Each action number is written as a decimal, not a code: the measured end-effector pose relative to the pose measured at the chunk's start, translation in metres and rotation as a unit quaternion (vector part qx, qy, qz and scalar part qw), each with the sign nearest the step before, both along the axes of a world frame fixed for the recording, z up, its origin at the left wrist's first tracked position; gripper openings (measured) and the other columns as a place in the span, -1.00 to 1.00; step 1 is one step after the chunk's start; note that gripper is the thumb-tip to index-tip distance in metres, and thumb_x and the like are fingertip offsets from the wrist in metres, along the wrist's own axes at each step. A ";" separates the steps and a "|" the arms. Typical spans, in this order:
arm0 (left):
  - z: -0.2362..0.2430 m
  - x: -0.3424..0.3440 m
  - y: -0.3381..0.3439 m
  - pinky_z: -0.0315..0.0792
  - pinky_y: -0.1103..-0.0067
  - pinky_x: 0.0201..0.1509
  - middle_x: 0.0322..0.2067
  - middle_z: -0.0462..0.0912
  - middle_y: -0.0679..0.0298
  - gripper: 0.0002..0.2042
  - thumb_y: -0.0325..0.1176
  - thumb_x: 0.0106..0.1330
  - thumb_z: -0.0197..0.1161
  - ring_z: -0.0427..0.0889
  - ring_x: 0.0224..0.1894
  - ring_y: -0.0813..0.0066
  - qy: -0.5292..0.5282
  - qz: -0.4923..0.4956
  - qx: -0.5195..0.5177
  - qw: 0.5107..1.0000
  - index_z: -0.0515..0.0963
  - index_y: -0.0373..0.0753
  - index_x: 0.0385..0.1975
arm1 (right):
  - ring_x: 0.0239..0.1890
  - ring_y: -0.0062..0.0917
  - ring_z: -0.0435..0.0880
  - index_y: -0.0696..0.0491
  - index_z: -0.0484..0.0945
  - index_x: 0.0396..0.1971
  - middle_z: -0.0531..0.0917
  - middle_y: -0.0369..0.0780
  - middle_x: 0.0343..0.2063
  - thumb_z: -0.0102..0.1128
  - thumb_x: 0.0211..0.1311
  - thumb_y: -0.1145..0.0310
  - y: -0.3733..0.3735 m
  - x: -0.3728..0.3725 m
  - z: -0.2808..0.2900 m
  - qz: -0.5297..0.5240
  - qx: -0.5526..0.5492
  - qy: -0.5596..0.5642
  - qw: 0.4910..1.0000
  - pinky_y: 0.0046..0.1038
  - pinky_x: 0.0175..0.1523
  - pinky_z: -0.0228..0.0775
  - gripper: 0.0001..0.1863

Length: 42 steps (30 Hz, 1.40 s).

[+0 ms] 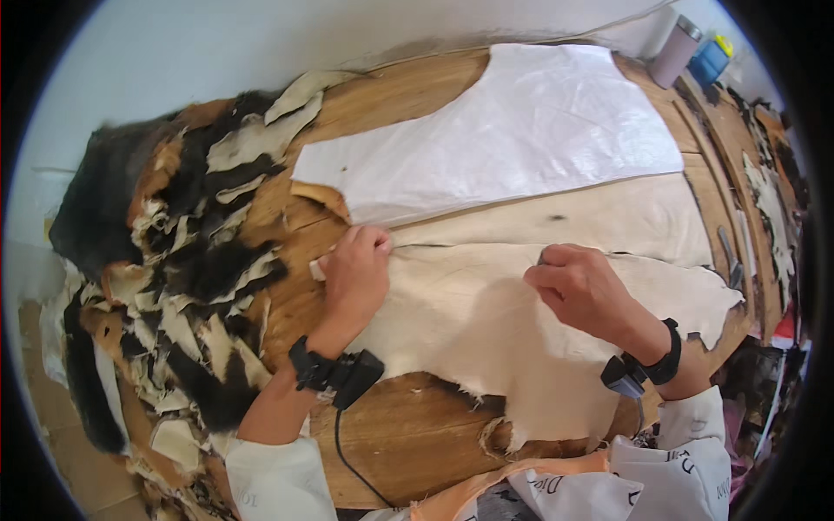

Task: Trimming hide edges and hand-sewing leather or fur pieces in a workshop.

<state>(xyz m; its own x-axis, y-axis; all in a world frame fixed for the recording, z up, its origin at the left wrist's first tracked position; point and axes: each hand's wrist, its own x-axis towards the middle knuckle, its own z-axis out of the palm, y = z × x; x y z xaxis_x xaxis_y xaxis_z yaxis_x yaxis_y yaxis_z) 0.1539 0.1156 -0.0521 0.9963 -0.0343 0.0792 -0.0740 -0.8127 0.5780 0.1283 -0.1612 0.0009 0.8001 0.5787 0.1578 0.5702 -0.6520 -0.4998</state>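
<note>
A cream-coloured hide (452, 321) with ragged edges lies flat on the wooden table, and a long dark slit runs across it from left to right. My left hand (356, 269) is closed at the hide's left end, its fingers curled on the edge by the slit. Over the middle of the slit, my right hand (578, 286) is closed around something small and dark, mostly hidden by the fingers. Beyond the slit is a cream strip (608, 213), partly under a smooth white pattern piece (521, 130). Both wrists carry strapped black devices.
Black, brown and cream fur scraps (200, 286) are heaped along the left. A pink tumbler (675, 54) and a blue container with a yellow cap (711, 59) stand at the far right. Wooden strips (712, 139) and a dark tool (728, 252) lie along the right side.
</note>
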 end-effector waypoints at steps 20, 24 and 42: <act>0.041 -0.012 0.010 0.28 0.50 -0.28 -0.61 0.45 0.34 -0.78 -0.27 0.02 0.30 0.40 -0.43 0.41 0.037 0.042 -0.080 0.995 0.65 -0.09 -0.31 | -0.58 -0.30 0.51 0.06 0.57 -0.56 0.47 -0.21 -0.65 0.14 -0.16 0.52 0.068 -0.004 -0.026 0.153 0.101 0.092 0.979 -0.37 -0.49 0.35 -0.91; 0.006 -0.002 0.017 0.25 0.45 -0.24 -0.57 0.48 0.33 -0.83 -0.27 0.06 0.26 0.44 -0.38 0.39 -0.003 0.007 -0.064 0.998 0.64 -0.11 -0.36 | -0.58 -0.33 0.49 0.06 0.56 -0.56 0.44 -0.23 -0.67 0.14 -0.14 0.54 0.048 -0.009 -0.014 0.100 0.080 0.085 0.988 -0.36 -0.50 0.34 -0.91; 0.006 -0.007 0.013 0.36 0.53 -0.37 -0.39 0.55 0.25 -0.89 -0.46 0.08 0.18 0.53 -0.45 0.39 -0.046 -0.031 -0.049 0.997 0.55 -0.22 -0.38 | -0.76 -0.60 0.26 0.26 0.65 -0.50 0.23 -0.28 -0.80 0.22 -0.24 0.60 -0.032 -0.035 0.064 0.076 0.442 0.311 0.838 -0.50 -0.63 -0.07 -0.81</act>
